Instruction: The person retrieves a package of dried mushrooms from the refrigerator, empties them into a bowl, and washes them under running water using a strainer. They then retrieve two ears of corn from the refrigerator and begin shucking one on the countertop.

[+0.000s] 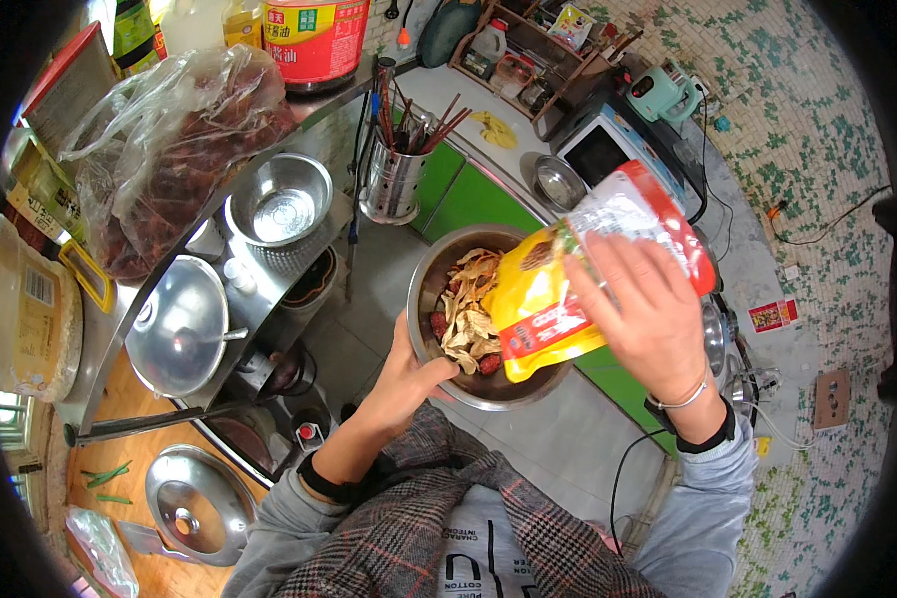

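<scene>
My left hand (411,374) holds a stainless steel bowl (416,299) by its near left rim, thumb on top. Inside the bowl lie dried pale slices (469,325), several red dried dates (489,364) and thin orange-brown strips (481,265). My right hand (635,299) grips a yellow, red and clear plastic food bag (542,299) from above. The bag is tilted over the bowl's right side, its lower left end inside the rim and hiding part of the contents. Whether anything is coming out of the bag cannot be seen.
At left, a metal rack (217,196) holds a plastic bag of dark red food (187,157), a metal basin (280,202) and a lidded pan (179,325). A steel chopstick holder (390,179) stands beyond the bowl. A microwave (605,149) and small metal bowl (558,183) sit on the far counter.
</scene>
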Demonstrator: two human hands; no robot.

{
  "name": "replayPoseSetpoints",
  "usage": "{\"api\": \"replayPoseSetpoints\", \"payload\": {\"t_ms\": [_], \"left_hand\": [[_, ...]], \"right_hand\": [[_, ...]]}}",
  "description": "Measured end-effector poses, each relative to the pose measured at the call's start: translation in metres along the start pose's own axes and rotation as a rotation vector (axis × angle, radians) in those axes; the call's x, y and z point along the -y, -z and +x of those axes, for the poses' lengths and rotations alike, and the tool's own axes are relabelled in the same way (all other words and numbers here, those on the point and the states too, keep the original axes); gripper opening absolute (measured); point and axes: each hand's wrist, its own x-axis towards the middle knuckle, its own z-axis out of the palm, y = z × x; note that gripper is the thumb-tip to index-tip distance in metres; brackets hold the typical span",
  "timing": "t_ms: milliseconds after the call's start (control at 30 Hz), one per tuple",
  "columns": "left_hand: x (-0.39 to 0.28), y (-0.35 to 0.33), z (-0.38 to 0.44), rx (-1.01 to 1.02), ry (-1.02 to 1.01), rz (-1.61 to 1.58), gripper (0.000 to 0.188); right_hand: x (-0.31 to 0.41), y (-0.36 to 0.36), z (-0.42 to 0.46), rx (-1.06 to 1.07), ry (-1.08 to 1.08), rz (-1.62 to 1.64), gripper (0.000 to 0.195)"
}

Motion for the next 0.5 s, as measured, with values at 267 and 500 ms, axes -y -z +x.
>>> {"api": "replayPoseSetpoints", "payload": {"t_ms": [267,500], "left_hand": [[0.005,0.004,-0.002,-0.005,0.021,0.011,0.085],[-0.005,0.008,-0.012,-0.016,0.006,-0.055,0.089]], "right_hand": [[0.007,-0.003,0.005,0.033,0.163,-0.001,0.034],[-0.03,0.017,-0.004,-0.045,-0.144,0.264,0.038]]}}
